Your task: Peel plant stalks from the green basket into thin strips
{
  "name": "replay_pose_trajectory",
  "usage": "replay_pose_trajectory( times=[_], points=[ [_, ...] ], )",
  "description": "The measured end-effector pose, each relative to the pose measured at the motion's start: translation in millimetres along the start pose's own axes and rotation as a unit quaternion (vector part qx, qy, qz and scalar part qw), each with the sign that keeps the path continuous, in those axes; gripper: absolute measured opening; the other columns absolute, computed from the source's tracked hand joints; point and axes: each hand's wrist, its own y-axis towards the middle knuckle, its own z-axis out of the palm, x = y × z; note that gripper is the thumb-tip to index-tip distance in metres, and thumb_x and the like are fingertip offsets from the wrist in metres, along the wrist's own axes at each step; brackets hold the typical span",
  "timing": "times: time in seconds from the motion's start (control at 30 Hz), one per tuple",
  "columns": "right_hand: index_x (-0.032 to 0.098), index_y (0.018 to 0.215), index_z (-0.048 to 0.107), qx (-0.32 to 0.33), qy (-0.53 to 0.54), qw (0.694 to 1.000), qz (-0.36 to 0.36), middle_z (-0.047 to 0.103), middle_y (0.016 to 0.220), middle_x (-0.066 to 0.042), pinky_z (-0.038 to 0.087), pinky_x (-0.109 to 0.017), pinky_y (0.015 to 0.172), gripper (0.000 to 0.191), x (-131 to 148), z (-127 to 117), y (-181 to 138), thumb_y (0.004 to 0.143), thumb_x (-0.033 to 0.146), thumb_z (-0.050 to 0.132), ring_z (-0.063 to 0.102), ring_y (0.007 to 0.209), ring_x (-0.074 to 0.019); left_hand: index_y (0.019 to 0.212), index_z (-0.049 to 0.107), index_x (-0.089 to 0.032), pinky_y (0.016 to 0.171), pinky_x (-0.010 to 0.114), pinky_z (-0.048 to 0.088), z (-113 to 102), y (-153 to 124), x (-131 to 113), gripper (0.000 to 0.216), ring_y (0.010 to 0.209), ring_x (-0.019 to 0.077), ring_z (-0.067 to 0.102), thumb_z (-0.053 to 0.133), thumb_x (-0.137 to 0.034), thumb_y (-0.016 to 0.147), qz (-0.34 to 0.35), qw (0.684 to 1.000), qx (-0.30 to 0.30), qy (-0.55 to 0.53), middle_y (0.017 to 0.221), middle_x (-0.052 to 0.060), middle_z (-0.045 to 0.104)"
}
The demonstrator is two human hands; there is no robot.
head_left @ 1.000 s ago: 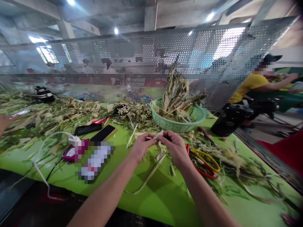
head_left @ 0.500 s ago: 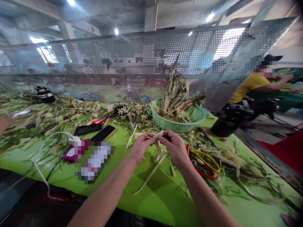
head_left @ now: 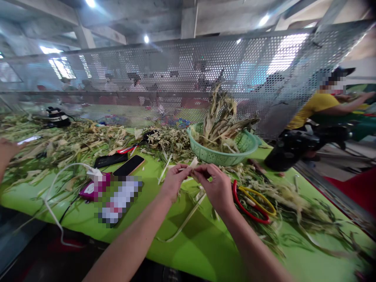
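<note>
My left hand (head_left: pixel 174 181) and my right hand (head_left: pixel 216 185) meet over the green table (head_left: pixel 194 243), both pinched on a pale dry leaf strip (head_left: pixel 192 163) held between their fingertips. A long pale strip (head_left: pixel 188 217) lies on the table below them. Red and yellow handled scissors (head_left: pixel 252 199) rest just right of my right hand. A green plastic basket (head_left: pixel 223 150) heaped with dry husks stands behind my hands.
Dry husks and leaves (head_left: pixel 73 141) cover the table's back and right side. Two phones (head_left: pixel 129 165), a white cable (head_left: pixel 58 176) and a pink packet (head_left: pixel 91 190) lie at left. A perforated metal screen (head_left: pixel 176 78) walls the back. A person in yellow (head_left: pixel 317 105) sits at right; another person's hand (head_left: pixel 7 150) shows at far left.
My hands have drawn slightly closer together and lifted a little, the strip's end now sticking up between the fingertips. The view shifted slightly.
</note>
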Motion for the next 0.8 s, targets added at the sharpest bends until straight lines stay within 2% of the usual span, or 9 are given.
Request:
replay_pose_trajectory(
  times=[0.13,0.23,0.33,0.43,0.63,0.8],
  points=[
    [0.021,0.084,0.068,0.007,0.008,1.000,0.005,0.068,0.081,-0.003,0.048,-0.030,0.072,0.006,-1,0,1,0.084,0.023,0.062,0.062,0.075,-0.0185,0.076,0.070,-0.016,0.067,0.023,0.039,0,2,3,0.027,0.064,0.0090,0.052,0.081,-0.034,0.060,-0.001,1.000,0.001,-0.001,0.068,-0.001,0.064],
    [0.020,0.082,0.066,0.022,0.099,0.991,0.082,0.067,0.077,-0.003,0.048,-0.029,0.067,0.010,-5,3,1,0.081,0.030,0.067,0.061,0.070,-0.0178,0.075,0.068,-0.015,0.070,0.024,0.041,1,3,4,0.026,0.066,0.0104,0.055,0.080,-0.033,0.061,0.007,1.000,0.004,-0.003,0.067,-0.001,0.064],
    [0.019,0.087,0.063,0.027,0.217,0.961,0.168,0.066,0.078,-0.004,0.047,-0.028,0.063,0.027,-10,5,2,0.075,0.041,0.073,0.059,0.068,-0.0165,0.075,0.067,-0.015,0.070,0.025,0.043,1,1,2,0.026,0.064,0.0114,0.056,0.080,-0.034,0.062,0.014,1.000,0.023,-0.003,0.066,0.000,0.065],
    [0.017,0.088,0.064,0.049,0.270,0.940,0.202,0.066,0.079,-0.004,0.046,-0.027,0.063,0.035,-14,6,4,0.071,0.047,0.074,0.058,0.068,-0.0156,0.079,0.068,-0.015,0.067,0.025,0.043,2,-2,-1,0.027,0.064,0.0123,0.057,0.078,-0.036,0.065,0.016,0.998,0.051,0.027,0.069,0.001,0.066],
    [0.018,0.075,0.065,0.037,0.280,0.933,0.222,0.060,0.067,0.000,0.043,-0.026,0.058,0.034,-17,5,6,0.068,0.050,0.075,0.053,0.061,-0.0133,0.089,0.070,-0.015,0.069,0.025,0.043,1,-3,-1,0.033,0.068,0.0136,0.059,0.076,-0.040,0.068,0.039,0.991,0.078,0.099,0.077,0.003,0.069],
    [0.019,0.075,0.064,0.017,0.227,0.953,0.201,0.063,0.069,-0.001,0.044,-0.027,0.061,0.027,-18,5,4,0.071,0.044,0.073,0.055,0.065,-0.0155,0.088,0.069,-0.014,0.079,0.027,0.043,2,-1,2,0.033,0.077,0.0151,0.061,0.078,-0.037,0.067,0.028,0.994,0.077,0.073,0.081,0.004,0.070]
  ],
)
